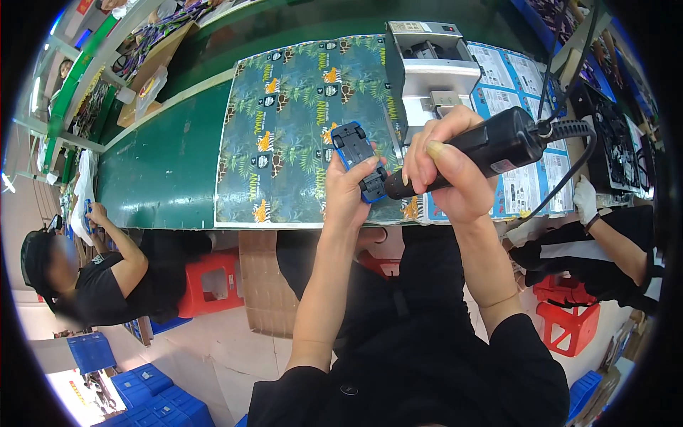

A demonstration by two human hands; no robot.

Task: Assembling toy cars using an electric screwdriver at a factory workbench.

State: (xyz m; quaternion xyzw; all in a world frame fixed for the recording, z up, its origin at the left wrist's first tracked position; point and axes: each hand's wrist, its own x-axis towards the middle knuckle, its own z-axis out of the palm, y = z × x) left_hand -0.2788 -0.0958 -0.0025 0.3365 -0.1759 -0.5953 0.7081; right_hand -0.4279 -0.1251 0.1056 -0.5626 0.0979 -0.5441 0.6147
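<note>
My left hand [346, 186] is closed around a blue toy car [358, 158], turned so that its black underside and wheels face up. In my right hand [455, 160] is a black electric screwdriver [498, 142], lying nearly level with its nose toward the car. The driver's tip meets or nearly meets the lower end of the car's underside; the exact contact is hidden. A coiled black cable [576, 129] runs from the driver's back end. Just beyond my right hand stands a grey metal box-like device [434, 75] on the table.
Patterned printed sheets [299, 107] cover part of the green table [160, 167]. White-and-blue printed sheets [498, 71] lie at right. One co-worker [92, 270] sits at left, another's gloved hand [585, 199] is at right. Red stools [210, 285] and blue crates [156, 395] stand below.
</note>
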